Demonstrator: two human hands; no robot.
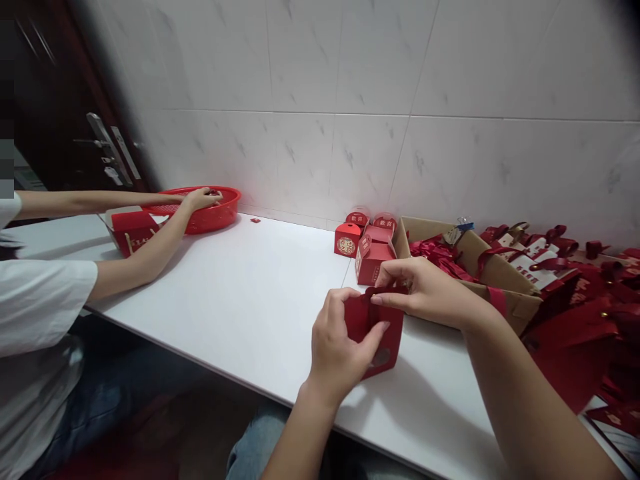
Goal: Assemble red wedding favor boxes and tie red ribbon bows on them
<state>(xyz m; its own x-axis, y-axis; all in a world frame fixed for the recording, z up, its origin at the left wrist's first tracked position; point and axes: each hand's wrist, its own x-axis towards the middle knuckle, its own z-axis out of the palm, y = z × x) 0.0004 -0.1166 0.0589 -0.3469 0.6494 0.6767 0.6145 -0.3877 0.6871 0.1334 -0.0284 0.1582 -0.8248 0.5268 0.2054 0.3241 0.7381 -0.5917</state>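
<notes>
A small red gift box (390,343) stands upright on the white table near its front edge. My left hand (340,340) grips its left side, the thumb lying across the near face and the fingers round the far edge. At the top of the box, my right hand (413,290) pinches the upper edge between thumb and forefinger. Just behind it stand finished-looking red boxes (375,261) with gold and white characters. What lies inside the held box is hidden.
A cardboard box (500,283) with red ribbon (440,257) stands right, beside many red bags (575,340). At left, a co-worker's hands (200,199) reach into a red plastic basket (220,217), near a red carton (131,230). A red scrap (255,220) lies by the tiled wall (300,160).
</notes>
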